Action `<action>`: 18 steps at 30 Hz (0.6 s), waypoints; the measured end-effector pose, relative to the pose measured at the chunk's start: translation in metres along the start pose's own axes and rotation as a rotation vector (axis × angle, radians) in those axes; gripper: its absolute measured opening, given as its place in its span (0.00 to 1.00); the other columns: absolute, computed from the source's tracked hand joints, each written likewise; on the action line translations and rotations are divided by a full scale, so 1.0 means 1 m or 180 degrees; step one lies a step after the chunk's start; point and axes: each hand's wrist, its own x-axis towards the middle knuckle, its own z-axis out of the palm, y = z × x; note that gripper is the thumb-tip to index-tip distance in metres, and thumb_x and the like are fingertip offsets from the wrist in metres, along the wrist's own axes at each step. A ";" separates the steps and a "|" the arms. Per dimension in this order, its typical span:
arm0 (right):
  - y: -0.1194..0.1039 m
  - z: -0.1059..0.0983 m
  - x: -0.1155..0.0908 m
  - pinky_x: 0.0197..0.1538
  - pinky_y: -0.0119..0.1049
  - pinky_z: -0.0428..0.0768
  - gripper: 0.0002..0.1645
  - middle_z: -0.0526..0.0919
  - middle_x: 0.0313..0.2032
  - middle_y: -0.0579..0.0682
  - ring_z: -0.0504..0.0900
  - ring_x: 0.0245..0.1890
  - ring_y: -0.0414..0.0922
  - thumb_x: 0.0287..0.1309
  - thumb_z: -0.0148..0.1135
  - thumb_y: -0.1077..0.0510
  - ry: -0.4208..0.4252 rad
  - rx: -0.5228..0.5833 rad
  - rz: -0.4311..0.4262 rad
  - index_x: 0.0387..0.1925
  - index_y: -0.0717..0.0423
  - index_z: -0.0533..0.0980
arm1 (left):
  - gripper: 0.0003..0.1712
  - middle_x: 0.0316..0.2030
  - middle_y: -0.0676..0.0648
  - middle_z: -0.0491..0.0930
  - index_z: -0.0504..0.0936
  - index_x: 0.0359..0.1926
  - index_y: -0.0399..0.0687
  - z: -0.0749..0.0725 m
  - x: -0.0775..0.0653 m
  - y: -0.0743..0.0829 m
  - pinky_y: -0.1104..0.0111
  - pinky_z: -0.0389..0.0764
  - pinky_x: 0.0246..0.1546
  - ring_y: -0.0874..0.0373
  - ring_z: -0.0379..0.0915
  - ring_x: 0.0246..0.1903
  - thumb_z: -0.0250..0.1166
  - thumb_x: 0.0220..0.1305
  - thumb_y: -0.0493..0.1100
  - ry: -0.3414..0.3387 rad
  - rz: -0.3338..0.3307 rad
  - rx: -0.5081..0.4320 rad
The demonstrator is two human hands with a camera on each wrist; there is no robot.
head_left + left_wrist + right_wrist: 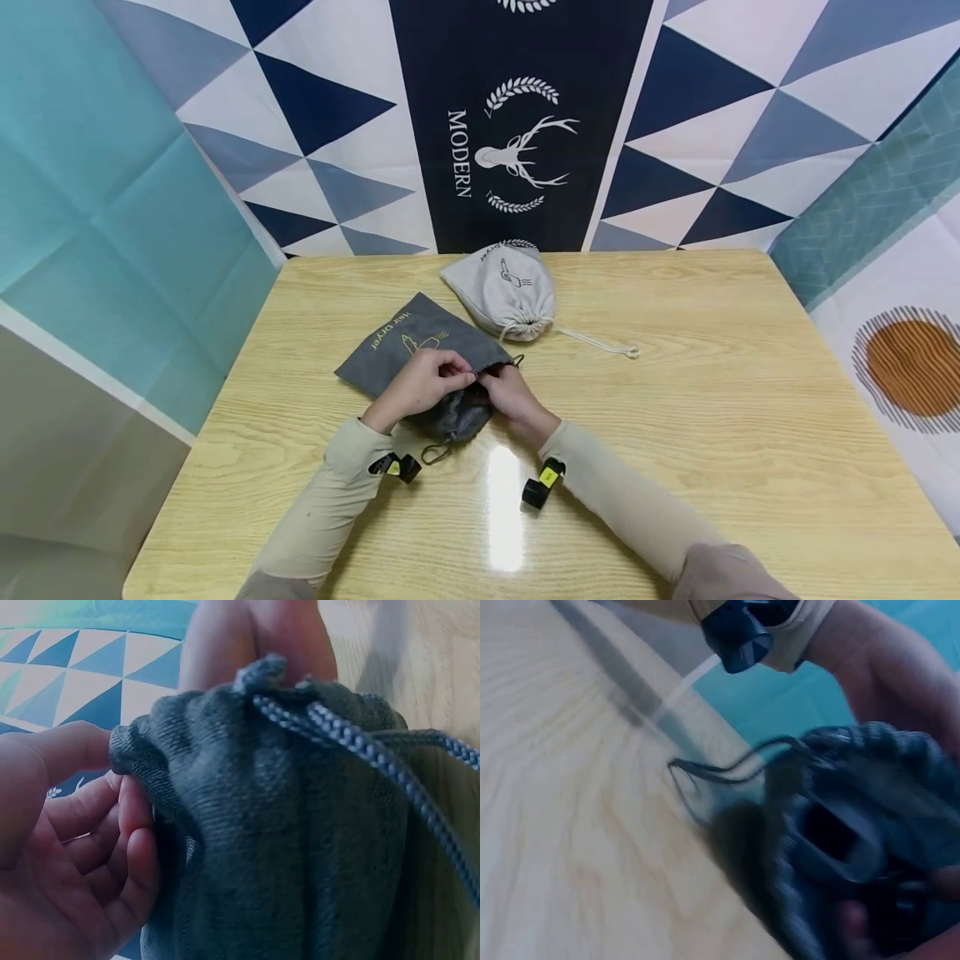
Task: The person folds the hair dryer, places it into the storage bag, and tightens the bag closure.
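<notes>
A dark grey drawstring bag [386, 346] with yellow "Hair Dryer" lettering lies on the table, its mouth towards the person. My left hand [423, 385] pinches the gathered rim between thumb and fingers, as the left wrist view shows at the bag's edge [225, 765]. Through the mouth reaches my right hand [516, 398], its fingers partly hidden inside. In the right wrist view, a dark, hard piece with a rectangular opening [840, 840] sits within the bag. Blurred right fingertips are beside dark shapes there; I cannot tell whether they grip anything.
Behind the grey bag, a full light grey drawstring bag [513, 292] lies near the wooden table's [675, 400] back edge, its white cord [596, 342] trailing right. Dark cord loops [437, 452] hang from the grey bag's mouth. A patterned backdrop [345, 125] stands behind the table.
</notes>
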 end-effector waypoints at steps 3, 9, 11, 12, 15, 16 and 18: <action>-0.005 -0.014 -0.008 0.43 0.33 0.80 0.19 0.81 0.48 0.61 0.80 0.42 0.44 0.67 0.52 0.61 -0.0388 -0.0879 -0.0309 0.52 0.69 0.76 | 0.07 0.30 0.49 0.83 0.85 0.35 0.44 0.001 0.000 -0.002 0.73 0.76 0.33 0.64 0.74 0.29 0.65 0.64 0.43 -0.0008 -0.0072 -0.0049; -0.021 -0.042 -0.021 0.41 0.35 0.81 0.16 0.86 0.38 0.61 0.83 0.35 0.44 0.66 0.56 0.61 -0.0452 -0.1637 -0.0826 0.47 0.69 0.80 | 0.06 0.29 0.49 0.83 0.85 0.34 0.44 0.001 -0.001 -0.003 0.73 0.75 0.32 0.64 0.74 0.28 0.66 0.64 0.42 0.0000 -0.0065 0.0023; -0.027 -0.049 -0.023 0.37 0.36 0.82 0.14 0.86 0.34 0.61 0.83 0.31 0.46 0.65 0.57 0.61 -0.0345 -0.1586 -0.0832 0.43 0.69 0.81 | 0.06 0.29 0.49 0.83 0.85 0.34 0.44 0.002 -0.002 -0.004 0.73 0.75 0.32 0.64 0.74 0.28 0.66 0.63 0.42 -0.0002 -0.0065 0.0064; -0.030 -0.052 -0.024 0.35 0.36 0.82 0.13 0.86 0.33 0.61 0.84 0.30 0.48 0.65 0.57 0.61 -0.0280 -0.1567 -0.0849 0.41 0.69 0.81 | 0.06 0.28 0.49 0.83 0.85 0.33 0.44 0.002 -0.002 -0.004 0.73 0.75 0.33 0.64 0.74 0.28 0.66 0.63 0.42 -0.0005 -0.0066 0.0090; -0.036 -0.059 -0.025 0.31 0.34 0.79 0.10 0.86 0.31 0.60 0.83 0.30 0.52 0.63 0.60 0.61 -0.0074 -0.1613 -0.0965 0.37 0.66 0.82 | 0.07 0.28 0.49 0.82 0.84 0.33 0.44 0.002 -0.004 -0.003 0.73 0.75 0.33 0.65 0.74 0.28 0.66 0.63 0.43 -0.0049 -0.0056 0.0135; -0.037 -0.061 -0.025 0.32 0.33 0.78 0.09 0.86 0.31 0.58 0.83 0.30 0.52 0.62 0.61 0.61 -0.0030 -0.1693 -0.1057 0.37 0.65 0.82 | 0.07 0.28 0.49 0.82 0.84 0.33 0.44 0.003 -0.005 -0.003 0.73 0.75 0.33 0.65 0.74 0.28 0.66 0.63 0.43 -0.0068 -0.0044 0.0158; -0.038 -0.062 -0.024 0.33 0.32 0.78 0.09 0.85 0.33 0.57 0.82 0.32 0.50 0.60 0.64 0.61 -0.0050 -0.1889 -0.1315 0.38 0.64 0.82 | 0.07 0.28 0.50 0.82 0.84 0.32 0.44 0.004 -0.006 -0.003 0.73 0.75 0.33 0.65 0.74 0.28 0.66 0.63 0.43 -0.0105 -0.0027 0.0188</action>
